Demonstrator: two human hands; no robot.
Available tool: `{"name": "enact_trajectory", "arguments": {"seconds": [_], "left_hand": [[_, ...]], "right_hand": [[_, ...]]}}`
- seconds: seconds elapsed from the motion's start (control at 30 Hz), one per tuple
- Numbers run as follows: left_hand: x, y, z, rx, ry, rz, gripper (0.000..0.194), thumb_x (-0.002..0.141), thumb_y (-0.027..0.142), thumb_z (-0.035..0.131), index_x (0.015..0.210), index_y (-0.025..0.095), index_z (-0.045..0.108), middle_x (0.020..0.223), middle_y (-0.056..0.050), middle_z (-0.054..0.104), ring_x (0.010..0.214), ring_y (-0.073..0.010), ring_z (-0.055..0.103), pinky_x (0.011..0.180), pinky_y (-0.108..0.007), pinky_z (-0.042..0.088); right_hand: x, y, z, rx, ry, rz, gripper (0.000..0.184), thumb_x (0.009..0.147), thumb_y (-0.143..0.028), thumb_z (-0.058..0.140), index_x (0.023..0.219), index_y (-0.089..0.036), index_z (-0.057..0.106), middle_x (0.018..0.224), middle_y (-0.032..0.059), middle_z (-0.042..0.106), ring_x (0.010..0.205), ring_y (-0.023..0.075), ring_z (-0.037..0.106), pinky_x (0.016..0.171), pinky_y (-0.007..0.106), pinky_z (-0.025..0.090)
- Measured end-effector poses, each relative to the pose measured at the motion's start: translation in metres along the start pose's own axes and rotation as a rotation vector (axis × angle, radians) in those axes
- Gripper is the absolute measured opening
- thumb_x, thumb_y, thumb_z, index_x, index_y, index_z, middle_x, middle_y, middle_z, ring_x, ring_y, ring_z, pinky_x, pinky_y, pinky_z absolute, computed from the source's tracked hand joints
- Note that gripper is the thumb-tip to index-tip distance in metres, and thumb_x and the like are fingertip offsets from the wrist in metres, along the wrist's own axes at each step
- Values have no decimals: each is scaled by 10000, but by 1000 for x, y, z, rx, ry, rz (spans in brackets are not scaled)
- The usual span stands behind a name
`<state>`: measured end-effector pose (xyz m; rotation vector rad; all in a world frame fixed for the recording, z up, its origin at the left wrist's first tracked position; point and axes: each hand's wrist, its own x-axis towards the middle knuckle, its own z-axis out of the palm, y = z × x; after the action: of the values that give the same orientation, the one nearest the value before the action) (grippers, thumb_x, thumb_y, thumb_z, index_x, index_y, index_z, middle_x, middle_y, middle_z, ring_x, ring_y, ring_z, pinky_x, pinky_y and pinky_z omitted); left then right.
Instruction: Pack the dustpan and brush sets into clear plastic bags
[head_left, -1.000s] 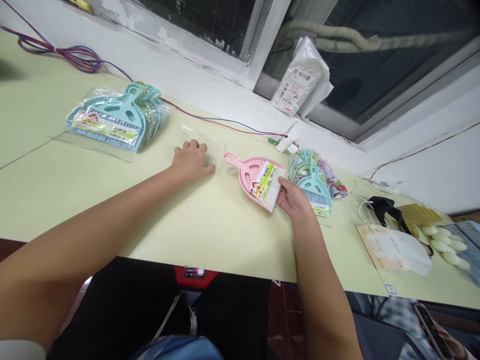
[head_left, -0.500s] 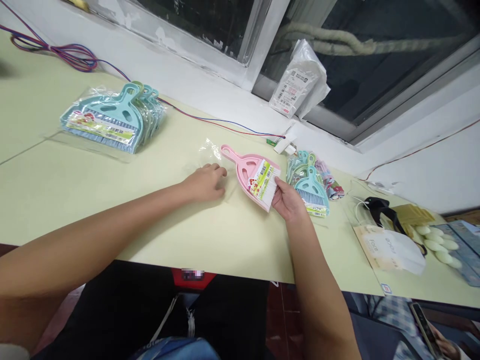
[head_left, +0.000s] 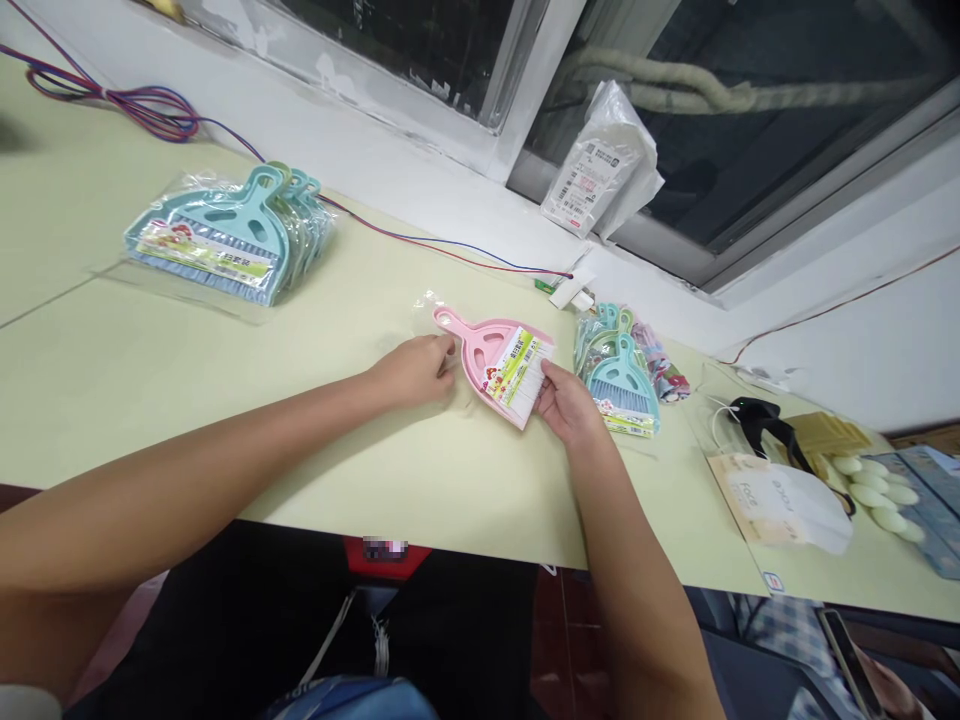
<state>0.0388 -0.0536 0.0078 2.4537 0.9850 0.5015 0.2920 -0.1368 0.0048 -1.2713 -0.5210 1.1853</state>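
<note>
A pink dustpan (head_left: 481, 345) with a white-bristled brush nested in it lies tilted over the tabletop. A white and yellow-green label (head_left: 512, 366) crosses the brush. My right hand (head_left: 570, 402) grips the set by its bristle edge, thumb on top. My left hand (head_left: 420, 370) is closed beside the dustpan's left side, its fingertips pinching the clear plastic bag (head_left: 427, 303) around the handle end. Wrapped blue and green dustpan sets (head_left: 624, 375) lie just beyond my right hand. Another row of wrapped dustpan sets (head_left: 214, 235) stands at the back left.
Coiled red and blue wire (head_left: 150, 112) runs along the wall to a white connector (head_left: 572, 290). A plastic-wrapped box (head_left: 589, 180) leans on the window sill. At right lie a printed packet (head_left: 780, 500), a black strap (head_left: 776, 430) and pale green oval pieces (head_left: 874, 490). Someone's hand holds a phone (head_left: 855, 660).
The pink dustpan set has shifted slightly left and down with my right hand. My left hand has moved right, and its fingers have closed at the bag beside the dustpan.
</note>
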Motion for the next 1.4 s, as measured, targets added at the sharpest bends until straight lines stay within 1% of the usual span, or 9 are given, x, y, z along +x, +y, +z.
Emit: {"name": "enact_trajectory", "arguments": {"seconds": [0.2,0.4,0.53,0.7,0.9,1.0,1.17,1.3,1.4], "left_hand": [[3,-11,-3,62,117,-88,189,790,256,534,946,215,634,885,-95,705,799,-257,651,624,-355,462],[7,-23,-13,57,198,-154,279,823,259,543,1079,206,643,986,-106,716,926,-275,660,740,-379,512],[7,-25,-21,67,238,-153,276,847,256,536,1101,210,634,1042,-118,700,953,-281,647,769,-395,513],[3,-13,-19,116,242,-70,232,893,256,496,1083,205,620,1028,-110,687,914,-261,643,776,-386,500],[1,13,-4,250,223,78,276,949,235,404,1094,149,623,1024,-136,681,951,-268,641,780,-376,484],[0,22,1,258,214,127,297,974,266,396,1113,133,623,1056,-145,686,985,-275,635,800,-384,485],[-2,26,3,261,238,138,306,979,264,396,1134,148,633,1042,-135,703,930,-269,648,800,-402,479],[-2,26,4,243,275,147,305,964,262,417,1150,152,631,1018,-119,716,912,-269,657,780,-399,473],[-2,27,2,220,295,139,276,956,262,427,1110,159,631,1000,-109,718,891,-257,658,777,-390,467]], "right_hand": [[5,-4,-15,-47,4,36,171,974,-182,519,1033,-149,676,892,86,778,785,198,749,800,377,650],[5,-8,-17,-60,4,54,196,982,-180,500,1052,-134,677,891,103,781,827,212,759,827,386,643],[5,-8,-18,-90,30,48,193,983,-175,494,1036,-134,676,907,107,782,809,215,758,802,402,651],[3,-6,-13,-105,30,33,172,979,-178,511,1033,-139,669,887,98,779,793,211,755,779,399,654],[-7,-4,7,-111,54,5,186,996,-177,494,995,-139,675,886,96,778,737,189,742,734,361,653],[-9,-2,12,-109,46,-12,178,998,-186,502,986,-144,675,890,92,778,744,184,743,726,347,652],[-9,3,13,-87,9,-70,94,963,-231,601,964,-165,668,891,81,777,763,190,750,771,365,655],[-11,4,17,-78,-25,-103,92,948,-256,633,947,-173,671,903,77,777,787,191,753,796,367,652],[-14,5,20,-103,-65,-123,111,948,-268,633,953,-170,683,909,75,778,793,188,752,781,347,650]]}}
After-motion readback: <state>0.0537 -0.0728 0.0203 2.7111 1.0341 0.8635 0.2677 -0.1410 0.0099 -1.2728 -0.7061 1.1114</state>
